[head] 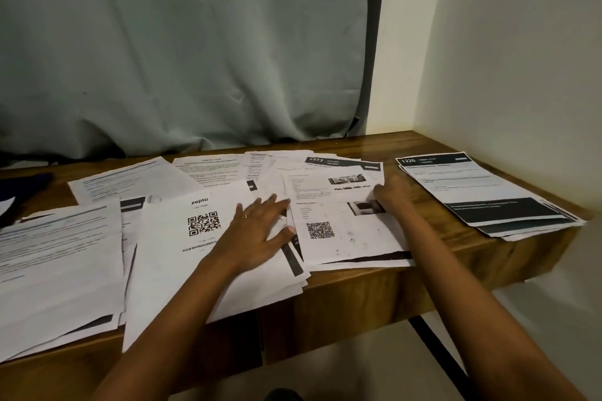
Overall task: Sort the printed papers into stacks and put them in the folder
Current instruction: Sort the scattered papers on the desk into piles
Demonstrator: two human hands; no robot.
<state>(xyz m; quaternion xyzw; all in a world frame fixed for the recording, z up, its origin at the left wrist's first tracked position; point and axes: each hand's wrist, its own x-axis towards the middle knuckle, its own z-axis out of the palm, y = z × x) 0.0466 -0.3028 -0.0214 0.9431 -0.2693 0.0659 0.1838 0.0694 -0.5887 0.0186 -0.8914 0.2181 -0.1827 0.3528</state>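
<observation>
On the table (358,283), pressing the zepto sheet (176,264) with a flat, spread left hand (257,234); right hand (392,195) at the right edge of the photo sheet (325,187), grip untellable, nearer the rightward stack (482,192).

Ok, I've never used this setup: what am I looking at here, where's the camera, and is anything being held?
There is no machine: a person works with bare hands, and the single picture comes from a camera on their head, looking down. Loose printed papers overlap on a wooden table, with one neat stack apart on the right. The left hand lies flat, fingers spread, on the zepto sheet. The right hand touches a sheet with photos; whether it pinches it is unclear.
</observation>
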